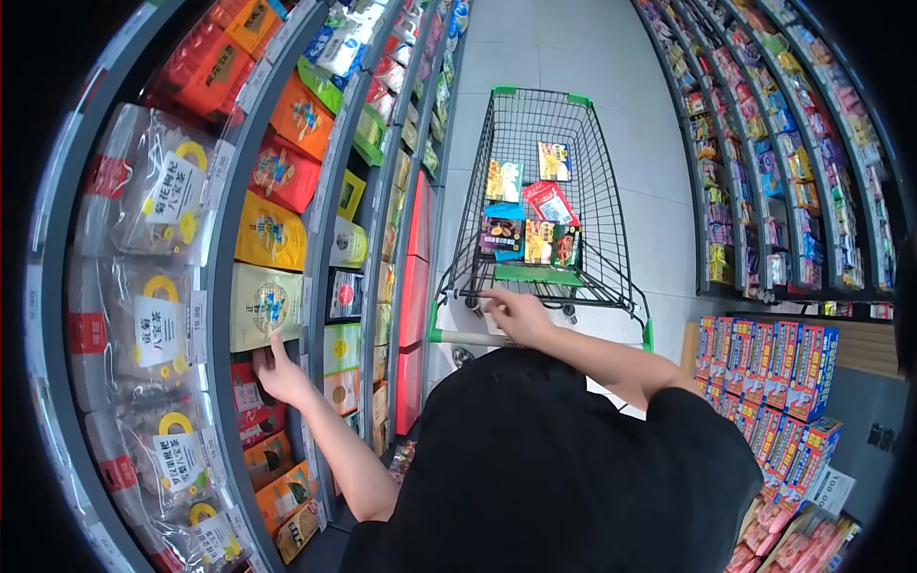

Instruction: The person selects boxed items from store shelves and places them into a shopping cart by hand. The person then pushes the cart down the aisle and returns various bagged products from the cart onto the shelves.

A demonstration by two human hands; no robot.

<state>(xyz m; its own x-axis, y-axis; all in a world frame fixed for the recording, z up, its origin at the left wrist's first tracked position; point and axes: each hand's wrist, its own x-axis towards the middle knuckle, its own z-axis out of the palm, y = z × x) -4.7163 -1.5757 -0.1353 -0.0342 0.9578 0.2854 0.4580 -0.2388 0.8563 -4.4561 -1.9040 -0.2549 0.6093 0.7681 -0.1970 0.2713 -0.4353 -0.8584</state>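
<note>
At the shelf on the left, my left hand is at the lower edge of a pale green pouch with a round printed emblem. Its thumb lies on the pouch's front, and the other fingers are partly hidden. Red packets sit just below this hand. My right hand is over the near end of a shopping cart, close to its grey handle. The index finger there stretches left; whether it touches the cart's frame I cannot tell. Several boxes and packets, including a red packet, lie in the cart.
Clear bags of tea fill the nearest left shelf, with yellow and orange pouches on the one beside it. More snack shelves line the right side. Stacked blue-and-red boxes stand at lower right. Tiled floor runs ahead.
</note>
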